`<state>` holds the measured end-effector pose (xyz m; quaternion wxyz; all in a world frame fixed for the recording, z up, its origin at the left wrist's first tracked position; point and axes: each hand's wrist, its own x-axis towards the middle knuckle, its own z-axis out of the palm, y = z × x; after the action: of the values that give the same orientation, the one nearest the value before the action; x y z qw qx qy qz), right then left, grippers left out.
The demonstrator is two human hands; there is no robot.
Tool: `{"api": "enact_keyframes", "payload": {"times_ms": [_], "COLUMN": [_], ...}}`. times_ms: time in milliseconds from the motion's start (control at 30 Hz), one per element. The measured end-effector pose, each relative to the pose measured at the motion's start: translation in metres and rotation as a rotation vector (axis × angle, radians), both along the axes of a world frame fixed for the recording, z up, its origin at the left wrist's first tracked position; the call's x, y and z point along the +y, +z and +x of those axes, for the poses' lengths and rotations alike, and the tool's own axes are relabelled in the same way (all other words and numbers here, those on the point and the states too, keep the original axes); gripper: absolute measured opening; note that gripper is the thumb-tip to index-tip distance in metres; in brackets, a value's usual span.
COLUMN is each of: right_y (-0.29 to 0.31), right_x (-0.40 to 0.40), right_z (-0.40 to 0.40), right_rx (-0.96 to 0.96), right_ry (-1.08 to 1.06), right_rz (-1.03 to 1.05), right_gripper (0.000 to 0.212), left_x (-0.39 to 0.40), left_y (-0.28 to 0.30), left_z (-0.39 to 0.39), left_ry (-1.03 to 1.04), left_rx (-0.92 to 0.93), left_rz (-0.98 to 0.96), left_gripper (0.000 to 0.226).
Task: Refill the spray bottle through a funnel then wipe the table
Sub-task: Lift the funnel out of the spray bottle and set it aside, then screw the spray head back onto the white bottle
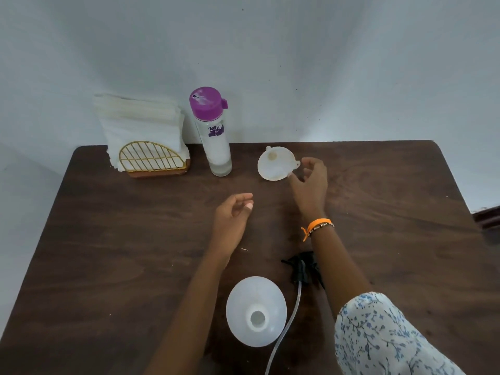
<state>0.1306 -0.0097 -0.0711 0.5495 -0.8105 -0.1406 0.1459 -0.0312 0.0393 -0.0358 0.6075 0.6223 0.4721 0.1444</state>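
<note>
A gold wire holder (151, 158) on a brown base stands well to the left of the right hand (309, 185), about as far back, against the pale wall (324, 77). A dark wooden thing (487, 216) shows at the right edge, well right of that hand. A pale speck (244, 249) lies just nearer than the left hand (231, 220).

Soft, even, dimmish light, faint shadows on the table (135, 239), wide-angle bending at edges, slight overall softness
</note>
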Motion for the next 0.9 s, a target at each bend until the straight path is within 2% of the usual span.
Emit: {"api": "enact_keyframes", "payload": {"times_ms": [167, 367, 600, 800, 900], "right_y": [0.017, 0.033, 0.020, 0.020, 0.021], "right_x": [-0.041, -0.097, -0.141, -0.142, -0.137], "right_z": [-0.029, -0.066, -0.096, -0.120, -0.126], "right_rx": [-0.050, 0.072, -0.097, -0.221, -0.245], "right_ry": [0.052, 0.126, 0.190, 0.248, 0.248], "right_rz": [-0.097, -0.116, -0.459, -0.735, -0.789], "right_gripper": [0.017, 0.008, 0.006, 0.038, 0.050], "left_x": [-0.025, -0.063, -0.095, -0.104, -0.109], "left_y": [0.016, 0.037, 0.032, 0.027, 0.028], "left_z": [-0.026, -0.058, -0.092, -0.107, -0.108], "left_ry": [0.038, 0.018, 0.028, -0.036, -0.106], "left_rx": [-0.070, -0.186, -0.144, -0.147, -0.180], "left_rz": [-0.049, -0.022, 0.018, 0.069, 0.078], "left_gripper": [0.020, 0.024, 0.044, 0.053, 0.049]}}
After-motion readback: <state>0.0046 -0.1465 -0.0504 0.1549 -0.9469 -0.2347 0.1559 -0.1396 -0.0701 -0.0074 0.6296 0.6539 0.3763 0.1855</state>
